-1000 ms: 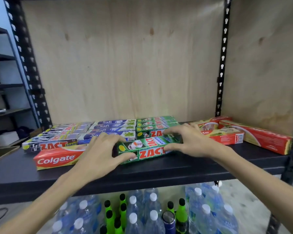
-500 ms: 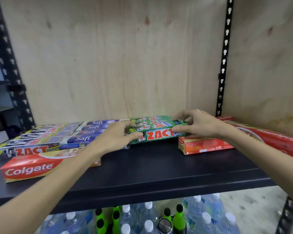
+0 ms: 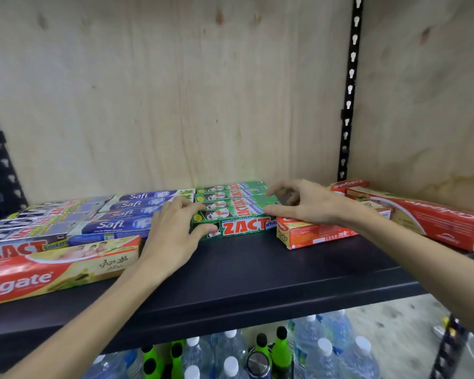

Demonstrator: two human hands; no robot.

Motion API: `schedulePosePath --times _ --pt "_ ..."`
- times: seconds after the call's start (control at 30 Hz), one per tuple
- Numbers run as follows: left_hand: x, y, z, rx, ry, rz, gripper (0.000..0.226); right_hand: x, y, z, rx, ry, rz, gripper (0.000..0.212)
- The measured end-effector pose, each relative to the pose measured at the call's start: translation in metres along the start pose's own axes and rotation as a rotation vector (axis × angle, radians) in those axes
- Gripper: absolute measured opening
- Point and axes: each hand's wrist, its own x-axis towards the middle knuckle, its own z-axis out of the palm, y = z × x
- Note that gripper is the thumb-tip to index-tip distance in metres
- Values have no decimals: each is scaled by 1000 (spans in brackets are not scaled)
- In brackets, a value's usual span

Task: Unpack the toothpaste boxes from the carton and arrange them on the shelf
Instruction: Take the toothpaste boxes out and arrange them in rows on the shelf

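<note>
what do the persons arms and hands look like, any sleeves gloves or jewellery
Both forearms are bare as far as the picture shows: no sleeve reaches into view. The left hand and right hand wear no gloves, and no rings, watch or bracelet show. Fingernails look short and unpainted.

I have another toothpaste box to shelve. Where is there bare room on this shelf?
The front strip of the shelf is bare, from the gold Colgate box across to the orange box. Behind that it is crowded: Safi boxes, green Zact boxes between the left hand and right hand, and a long red box lying aslant at right.
</note>
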Motion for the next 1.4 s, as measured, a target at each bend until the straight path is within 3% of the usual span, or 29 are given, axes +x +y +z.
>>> schedulePosePath --times 0.3,0.53,0.83,1.1,1.23,1.33,1.4 --pt "-3 1 -9 -41 -18 41 60 -3 3 5 -6 97 -17 51" --pt "-6 0 0 -14 -135 56 65 -8 -1 6 -4 132 12 47" --pt "-6 -5 0 -16 -102 -18 67 -6 1 7 -17 94 -12 62" --pt "-12 10 -3 81 -85 28 72 -9 -2 8 36 155 -2 55" --pt "-6 25 -4 -39 37 62 60 -10 -4 3 243 352 -15 26" --pt "20 42 4 -187 66 26 43 -2 11 -24 469 395 11 28" --pt "46 59 14 -259 75 58 32 3 33 -50 379 343 22 33"
